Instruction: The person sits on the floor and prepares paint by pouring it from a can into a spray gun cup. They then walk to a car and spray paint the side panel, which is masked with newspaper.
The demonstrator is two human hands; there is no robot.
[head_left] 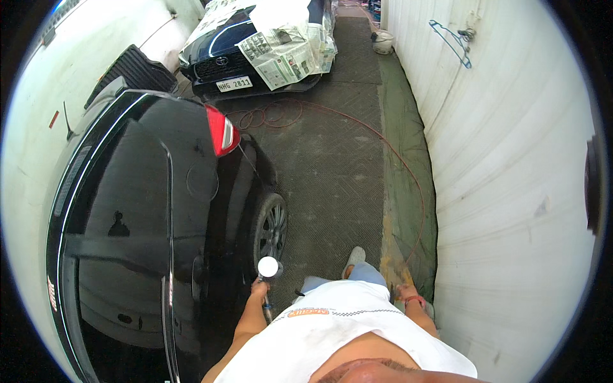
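Black car [128,191], far left; behind it, a dark car [220,67] partly under newspaper [281,57]. Left hand [260,288]: closed round a white-topped tool [267,267], apparently a spray gun, beside the rear wheel [272,226]. Step, as judged: carrying the tool alongside; next move calls for steady footing. Red hose [338,115], looped across the floor, a trip hazard. Pail [383,42]. Right hand [403,293]: near the hose, grip cannot be told. Blue hanger [454,43] on wall.

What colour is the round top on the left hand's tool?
The round top is white, in the head view.
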